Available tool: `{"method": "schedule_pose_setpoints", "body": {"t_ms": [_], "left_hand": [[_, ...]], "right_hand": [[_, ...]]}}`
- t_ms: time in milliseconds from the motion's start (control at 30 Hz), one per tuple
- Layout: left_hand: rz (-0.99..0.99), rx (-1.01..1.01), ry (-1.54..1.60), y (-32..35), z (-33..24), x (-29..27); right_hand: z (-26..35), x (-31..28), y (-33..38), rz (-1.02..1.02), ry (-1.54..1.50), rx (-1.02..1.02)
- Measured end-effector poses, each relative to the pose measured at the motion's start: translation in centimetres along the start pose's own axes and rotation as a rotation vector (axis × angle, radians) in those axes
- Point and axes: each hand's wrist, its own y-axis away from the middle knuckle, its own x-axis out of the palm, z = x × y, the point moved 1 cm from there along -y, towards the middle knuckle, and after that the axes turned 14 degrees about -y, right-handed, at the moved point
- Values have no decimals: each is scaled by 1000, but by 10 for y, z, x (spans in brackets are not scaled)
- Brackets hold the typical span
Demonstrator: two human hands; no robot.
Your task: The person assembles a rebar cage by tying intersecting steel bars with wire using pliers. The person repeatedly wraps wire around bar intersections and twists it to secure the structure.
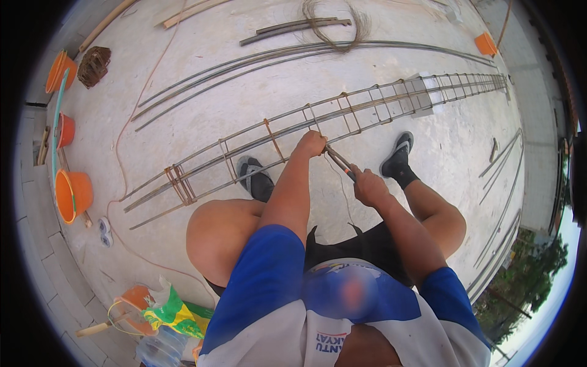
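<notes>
A long rebar cage (287,130) of thin steel bars and square stirrups lies slantwise across the floor in front of me. My left hand (312,144) is closed at its near bar beside a stirrup; what its fingers grip is hidden. My right hand (370,188) is wrapped around the handles of long-handled pincers (342,164), whose jaws meet the near bar right beside my left fingers. From that spot a thin tie wire (343,194) hangs down between my legs. Several stirrups (179,185) are bunched together near the cage's left end.
Loose bars (244,63) and a coil of wire (342,37) lie beyond the cage. Orange buckets (74,194) and a bundle of rusty stirrups (94,67) stand along the left wall. A pinkish cord (125,177) crosses the floor at left. More bars (502,159) lie at right.
</notes>
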Motion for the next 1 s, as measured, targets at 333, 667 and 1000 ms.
{"method": "schedule_pose_setpoints", "body": {"t_ms": [333, 667, 1000], "left_hand": [[-8, 0, -28, 4, -6, -4], [56, -142, 140, 22, -32, -31], [10, -167, 183, 21, -29, -23]], "right_hand": [[-42, 29, -9, 581, -1338, 281], [-32, -29, -17, -38, 212, -86], [-41, -41, -26, -452, 800, -346]]}}
